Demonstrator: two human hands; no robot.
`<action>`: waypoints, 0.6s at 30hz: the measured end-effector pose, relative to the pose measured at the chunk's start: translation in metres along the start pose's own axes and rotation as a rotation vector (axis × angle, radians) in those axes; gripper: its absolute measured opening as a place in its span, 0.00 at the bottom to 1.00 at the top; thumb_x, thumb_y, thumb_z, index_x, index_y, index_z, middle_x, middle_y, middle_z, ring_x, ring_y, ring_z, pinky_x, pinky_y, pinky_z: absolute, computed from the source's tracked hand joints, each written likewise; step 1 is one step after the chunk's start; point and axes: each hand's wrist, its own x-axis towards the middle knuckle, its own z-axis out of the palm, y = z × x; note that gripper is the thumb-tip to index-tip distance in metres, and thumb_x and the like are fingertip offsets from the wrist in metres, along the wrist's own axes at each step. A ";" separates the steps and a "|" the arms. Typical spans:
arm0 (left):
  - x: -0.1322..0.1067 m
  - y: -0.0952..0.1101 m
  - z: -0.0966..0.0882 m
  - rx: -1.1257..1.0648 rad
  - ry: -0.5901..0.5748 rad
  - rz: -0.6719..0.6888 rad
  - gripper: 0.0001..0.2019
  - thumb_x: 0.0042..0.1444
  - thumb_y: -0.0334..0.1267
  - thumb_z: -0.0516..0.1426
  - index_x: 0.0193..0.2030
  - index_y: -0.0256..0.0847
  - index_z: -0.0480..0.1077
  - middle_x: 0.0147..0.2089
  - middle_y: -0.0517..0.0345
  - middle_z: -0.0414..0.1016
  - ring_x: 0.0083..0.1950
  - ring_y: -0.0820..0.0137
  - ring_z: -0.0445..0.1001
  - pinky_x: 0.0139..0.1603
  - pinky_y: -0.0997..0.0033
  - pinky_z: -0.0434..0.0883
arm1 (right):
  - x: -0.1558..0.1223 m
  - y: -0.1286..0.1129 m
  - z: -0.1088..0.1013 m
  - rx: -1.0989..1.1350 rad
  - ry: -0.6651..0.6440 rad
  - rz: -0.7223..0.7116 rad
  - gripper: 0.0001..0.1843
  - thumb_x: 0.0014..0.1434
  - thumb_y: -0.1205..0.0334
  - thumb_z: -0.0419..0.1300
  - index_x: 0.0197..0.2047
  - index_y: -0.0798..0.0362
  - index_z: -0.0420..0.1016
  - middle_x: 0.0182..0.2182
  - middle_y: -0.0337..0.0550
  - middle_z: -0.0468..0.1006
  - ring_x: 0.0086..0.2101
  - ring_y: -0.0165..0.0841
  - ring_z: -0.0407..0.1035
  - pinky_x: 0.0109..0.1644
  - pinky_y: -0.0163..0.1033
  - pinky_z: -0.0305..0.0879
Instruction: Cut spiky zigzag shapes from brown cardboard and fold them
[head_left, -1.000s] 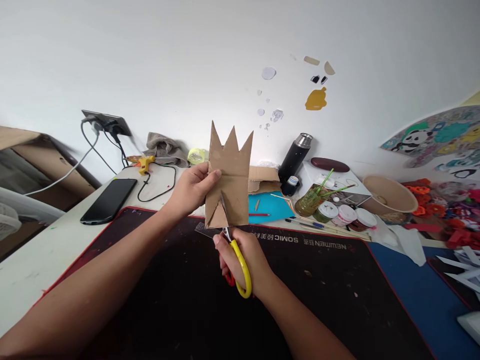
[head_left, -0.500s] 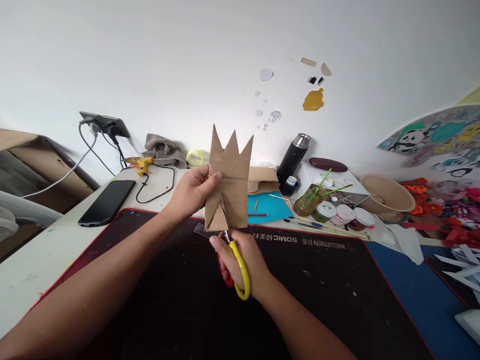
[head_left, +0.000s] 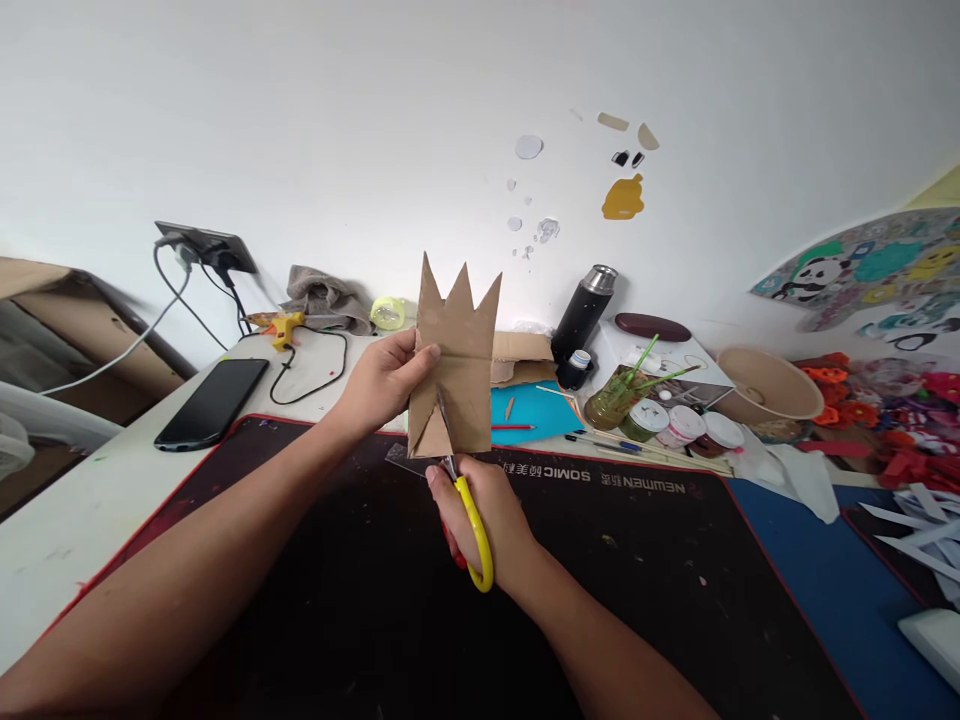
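Observation:
A brown cardboard piece [head_left: 465, 350] with three pointed spikes along its top stands upright in front of me. My left hand [head_left: 386, 375] pinches its left edge, thumb on the near face. In my right hand [head_left: 484, 510] is a pair of scissors [head_left: 474, 535] with one yellow and one red handle loop. The blades reach up into the lower half of the cardboard, along the right side of a triangular flap [head_left: 435, 435]. Part of the blades is hidden behind the cardboard.
Below lies a black desk mat [head_left: 360, 600]. A phone [head_left: 214, 403] and a yellow glue gun [head_left: 281, 328] with a cord are at left. Behind stand a black flask [head_left: 583, 315], a jar with brushes [head_left: 609, 400] and paint pots [head_left: 682, 428]. A bowl [head_left: 772, 385] sits at right.
Both hands, the cardboard and the scissors look almost the same. The scissor handles appear slightly closer together, and the whole view has shifted a little.

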 end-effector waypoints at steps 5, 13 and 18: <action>0.001 -0.003 -0.002 0.008 -0.008 0.000 0.24 0.54 0.60 0.70 0.35 0.39 0.75 0.34 0.58 0.79 0.32 0.68 0.72 0.32 0.73 0.69 | -0.001 0.003 0.003 0.009 0.029 -0.010 0.21 0.75 0.52 0.59 0.30 0.47 0.63 0.13 0.28 0.65 0.13 0.28 0.64 0.23 0.32 0.57; 0.001 -0.002 -0.001 0.051 -0.011 0.026 0.22 0.57 0.58 0.68 0.34 0.39 0.73 0.33 0.58 0.77 0.33 0.69 0.71 0.31 0.73 0.68 | 0.000 0.012 0.007 0.048 0.042 -0.046 0.20 0.75 0.51 0.58 0.31 0.47 0.62 0.13 0.28 0.64 0.12 0.27 0.62 0.20 0.31 0.55; 0.000 0.005 -0.001 0.067 -0.019 0.051 0.20 0.58 0.56 0.67 0.31 0.40 0.72 0.29 0.61 0.74 0.29 0.72 0.67 0.27 0.75 0.64 | 0.002 0.015 0.004 0.157 -0.033 -0.028 0.19 0.74 0.47 0.58 0.33 0.46 0.64 0.13 0.28 0.65 0.12 0.29 0.63 0.16 0.31 0.57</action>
